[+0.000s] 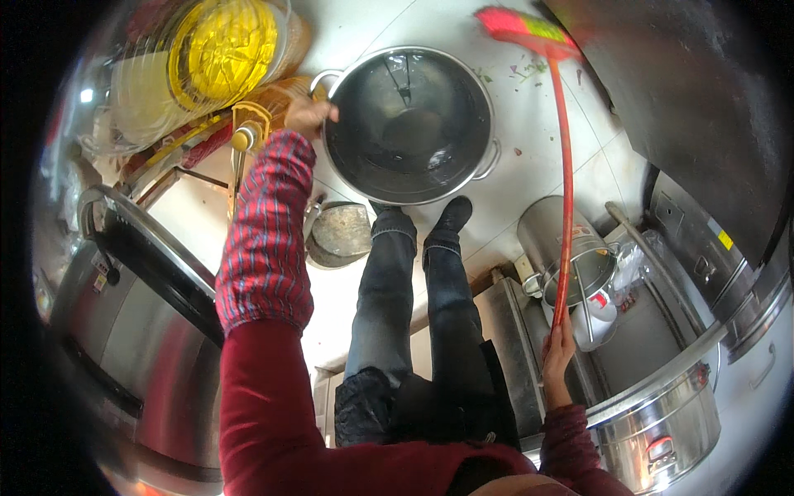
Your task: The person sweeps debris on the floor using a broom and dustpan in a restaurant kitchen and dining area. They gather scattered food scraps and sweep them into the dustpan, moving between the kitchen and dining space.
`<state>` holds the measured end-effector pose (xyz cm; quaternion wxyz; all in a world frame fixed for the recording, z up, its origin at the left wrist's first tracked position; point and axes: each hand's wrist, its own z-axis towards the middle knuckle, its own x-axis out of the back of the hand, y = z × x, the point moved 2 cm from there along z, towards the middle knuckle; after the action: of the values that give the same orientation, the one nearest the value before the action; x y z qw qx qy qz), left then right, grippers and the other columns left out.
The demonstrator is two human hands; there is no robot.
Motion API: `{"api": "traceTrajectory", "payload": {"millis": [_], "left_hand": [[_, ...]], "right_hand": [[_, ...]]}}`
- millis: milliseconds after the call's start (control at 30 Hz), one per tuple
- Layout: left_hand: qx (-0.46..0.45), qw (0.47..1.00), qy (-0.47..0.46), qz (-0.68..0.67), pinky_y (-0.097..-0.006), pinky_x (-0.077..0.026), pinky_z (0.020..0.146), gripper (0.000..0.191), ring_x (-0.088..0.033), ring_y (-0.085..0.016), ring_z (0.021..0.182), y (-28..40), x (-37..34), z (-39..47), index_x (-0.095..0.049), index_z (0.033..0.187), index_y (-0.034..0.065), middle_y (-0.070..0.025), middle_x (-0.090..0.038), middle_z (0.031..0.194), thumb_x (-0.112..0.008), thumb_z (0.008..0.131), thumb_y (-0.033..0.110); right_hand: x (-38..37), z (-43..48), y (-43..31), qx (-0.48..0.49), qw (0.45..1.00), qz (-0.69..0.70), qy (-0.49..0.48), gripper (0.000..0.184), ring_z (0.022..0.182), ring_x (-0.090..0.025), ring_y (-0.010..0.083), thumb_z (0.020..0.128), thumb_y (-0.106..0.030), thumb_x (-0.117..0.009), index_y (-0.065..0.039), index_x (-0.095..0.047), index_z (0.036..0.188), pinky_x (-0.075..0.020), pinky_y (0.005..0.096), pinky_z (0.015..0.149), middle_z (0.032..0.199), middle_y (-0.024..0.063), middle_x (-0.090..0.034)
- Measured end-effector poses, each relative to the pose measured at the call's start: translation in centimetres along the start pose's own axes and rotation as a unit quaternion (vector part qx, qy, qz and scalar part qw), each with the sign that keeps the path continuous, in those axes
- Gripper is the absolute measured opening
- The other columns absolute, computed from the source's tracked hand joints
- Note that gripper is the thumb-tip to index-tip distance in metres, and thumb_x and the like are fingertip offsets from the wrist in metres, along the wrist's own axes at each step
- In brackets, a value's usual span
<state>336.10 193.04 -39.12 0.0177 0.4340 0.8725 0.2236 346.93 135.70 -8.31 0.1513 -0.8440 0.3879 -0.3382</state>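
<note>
A large round metal pot (422, 170) with two loop handles stands on the tiled floor in front of my feet, its dark inside showing shiny reflections. At its left rim is my left hand (308, 116), the fingers closed on the edge just below the left handle. My right hand (559, 350) grips the lower end of the red handle of a broom (565, 186). The broom's pink and yellow-green head, slightly blurred, is at the top right, beside the floor scraps. My left forearm wears a checked sleeve cover.
Plant scraps (527, 71) lie right of the pot. A metal dustpan-like scoop (340, 232) is left of my legs. A yellow-lidded container (223, 53) and a wooden frame stand upper left. A tall steel pot (546, 229) and steel equipment are on the right.
</note>
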Motion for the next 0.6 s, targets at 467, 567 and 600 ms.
{"api": "traceTrajectory", "payload": {"millis": [467, 567, 600], "left_hand": [[-0.117, 0.860, 0.230, 0.441, -0.0384, -0.047, 0.091, 0.071, -0.061, -0.036, 0.105, 10.4, -1.4, -1.7, -0.044, 0.131, 0.0016, -0.0227, -0.062, 0.112, -0.070, 0.072, 0.030], [-0.183, 0.833, 0.305, 0.424, -0.0543, -0.033, 0.102, 0.087, -0.036, -0.035, 0.131, 7.8, -2.6, -5.7, -0.026, 0.141, 0.0135, -0.0156, -0.042, 0.140, -0.075, 0.071, 0.028], [-0.236, 0.829, 0.320, 0.394, -0.0536, -0.032, 0.102, 0.087, -0.035, -0.035, 0.131, 6.7, -3.4, -7.4, -0.027, 0.142, 0.0138, -0.0160, -0.039, 0.140, -0.076, 0.070, 0.025]], "right_hand": [[-2.2, 2.2, 5.1, 0.151, 0.953, -0.262, -0.011, 0.043, 0.102, -0.064, 0.0228, 0.093, -0.005, -0.048, -0.007, -0.046, 0.136, -0.0457, 0.0283, 0.083, 0.117, 0.0235, -0.059], [1.8, -6.6, 7.1, 0.065, 0.958, -0.278, -0.036, 0.045, 0.110, -0.059, 0.0214, 0.092, -0.003, -0.050, -0.007, -0.046, 0.136, -0.0431, 0.0275, 0.089, 0.124, 0.0219, -0.056], [3.3, -9.1, 7.6, 0.025, 0.965, -0.258, -0.044, 0.044, 0.112, -0.058, 0.0205, 0.092, -0.004, -0.050, -0.007, -0.046, 0.136, -0.0416, 0.0271, 0.092, 0.126, 0.0200, -0.056]]}}
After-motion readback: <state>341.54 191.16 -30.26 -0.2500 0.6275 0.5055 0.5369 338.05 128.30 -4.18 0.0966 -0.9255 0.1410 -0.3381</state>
